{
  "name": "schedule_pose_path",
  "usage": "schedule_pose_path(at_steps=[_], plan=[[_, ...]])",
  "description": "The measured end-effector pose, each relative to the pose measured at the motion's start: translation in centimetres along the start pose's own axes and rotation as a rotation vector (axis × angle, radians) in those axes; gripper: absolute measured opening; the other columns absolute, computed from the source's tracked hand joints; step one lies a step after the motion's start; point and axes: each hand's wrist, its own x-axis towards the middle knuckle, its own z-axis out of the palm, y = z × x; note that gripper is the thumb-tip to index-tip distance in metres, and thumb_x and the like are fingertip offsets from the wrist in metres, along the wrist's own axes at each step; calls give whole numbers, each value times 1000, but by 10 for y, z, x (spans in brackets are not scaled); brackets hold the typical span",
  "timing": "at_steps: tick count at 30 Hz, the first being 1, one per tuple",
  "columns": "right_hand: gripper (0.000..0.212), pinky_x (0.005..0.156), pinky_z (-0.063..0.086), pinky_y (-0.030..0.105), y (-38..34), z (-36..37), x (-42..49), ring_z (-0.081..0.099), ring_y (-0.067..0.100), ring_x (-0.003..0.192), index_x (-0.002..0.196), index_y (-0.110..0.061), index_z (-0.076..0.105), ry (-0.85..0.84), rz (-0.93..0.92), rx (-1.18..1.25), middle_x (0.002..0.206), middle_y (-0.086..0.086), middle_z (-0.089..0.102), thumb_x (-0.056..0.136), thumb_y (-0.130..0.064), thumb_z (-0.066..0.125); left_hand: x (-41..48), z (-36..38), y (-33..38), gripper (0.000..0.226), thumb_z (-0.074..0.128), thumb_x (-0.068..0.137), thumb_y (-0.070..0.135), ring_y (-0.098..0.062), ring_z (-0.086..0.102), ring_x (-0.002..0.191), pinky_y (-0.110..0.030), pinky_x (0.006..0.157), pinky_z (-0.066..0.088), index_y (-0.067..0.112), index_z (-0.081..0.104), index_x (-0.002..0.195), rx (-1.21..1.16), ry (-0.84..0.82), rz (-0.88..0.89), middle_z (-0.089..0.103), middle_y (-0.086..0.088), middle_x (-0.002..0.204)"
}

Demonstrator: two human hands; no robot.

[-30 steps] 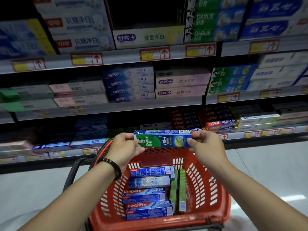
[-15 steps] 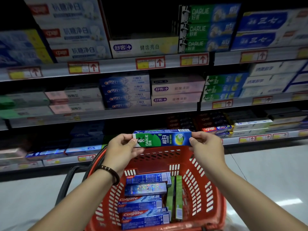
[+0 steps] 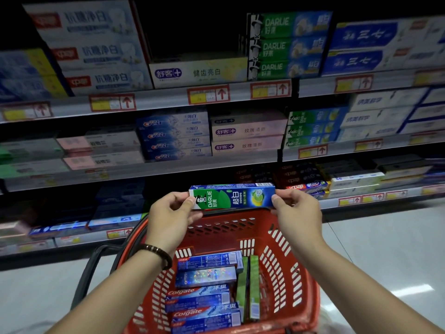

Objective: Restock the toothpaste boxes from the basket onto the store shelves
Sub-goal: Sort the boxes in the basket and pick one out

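Three stocked shelves (image 3: 168, 100) are stretching across in front of you. Below them, your red basket (image 3: 218, 219) is carrying several toothpaste boxes (image 3: 204, 298). You are holding a green Darlie box (image 3: 232, 196) level above its far rim, left grip (image 3: 168, 214) pinching one end, right grip (image 3: 298, 213) pinching the other.

Left forearm (image 3: 113, 295) and right forearm (image 3: 358, 285): bare along the whole visible length. Left hand (image 3: 168, 213): wrist carries one bracelet (image 3: 156, 255) of dark brown rounded beads. Right hand (image 3: 298, 213): thumbnail short, plain.
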Motion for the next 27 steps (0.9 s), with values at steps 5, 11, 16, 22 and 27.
schedule_pose_path(at_steps=[5,11,16,22,27], plan=[[10,77,66,48,-3,-16,2,78,15,88,93,-31,76,40,-15,8,87,-8,79,101,-28,71,-7,13,2,8,66,100,9,-23,79,84,-33,81,65,5,71,105,8,-19,31,70,-17,113],[10,56,55,18,-9,-43,3,77,6,83,99,-29,76,86,-77,41,84,-11,78,103,-25,68,-18,35,9,6,67,99,9,-22,78,86,-30,77,64,5,73,98,22,-33,118,72,-16,106],[18,79,65,43,-7,-61,7,76,8,86,89,-37,75,164,-79,54,83,-20,77,100,-23,71,-25,60,14,6,68,98,6,-16,77,79,-31,75,65,4,73,97,-23,-35,136,73,-18,103],[25,81,66,44,-14,-87,17,76,8,92,90,-41,73,212,-90,88,89,-14,79,101,-19,71,-34,91,19,6,69,98,8,-21,78,77,-38,80,65,6,74,101,-30,-67,150,75,-11,100],[17,66,63,28,-25,-111,28,76,7,91,105,-33,75,220,-82,140,93,-12,77,103,-17,69,-37,115,29,6,69,98,11,-21,79,78,-37,79,64,10,74,101,-19,-100,176,77,-6,98]])
